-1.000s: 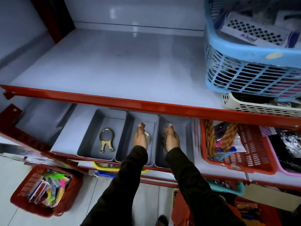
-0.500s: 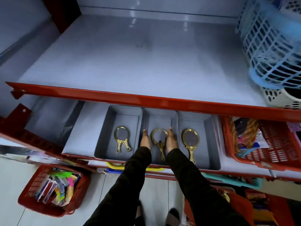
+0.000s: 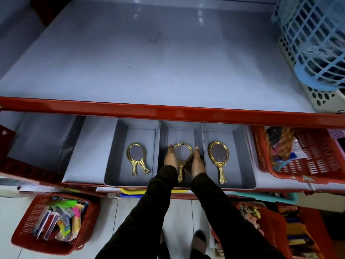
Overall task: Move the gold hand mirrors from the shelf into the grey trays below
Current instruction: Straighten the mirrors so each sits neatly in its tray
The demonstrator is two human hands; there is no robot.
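Note:
Three grey trays stand side by side on the lower shelf. The left tray (image 3: 119, 146) holds gold mirrors (image 3: 137, 158) stacked, showing two handles. The middle tray (image 3: 180, 130) holds one round gold mirror (image 3: 182, 153) lying flat. The right tray (image 3: 242, 146) holds an oval ornate gold mirror (image 3: 218, 158). My left hand (image 3: 170, 156) and my right hand (image 3: 197, 160) rest inside the middle tray, one on each side of its mirror, fingers extended, gripping nothing. The grey upper shelf (image 3: 149, 62) shows no mirrors.
A red rail (image 3: 168, 112) fronts the upper shelf. A blue basket (image 3: 317, 43) sits on a white one at upper right. A red basket (image 3: 308, 156) stands right of the trays. Red baskets (image 3: 52, 223) of goods sit on the floor below.
One second ago each hand was setting a mirror down in the middle and right trays. Both mirrors now lie flat, and my hands have drawn together beside the middle mirror.

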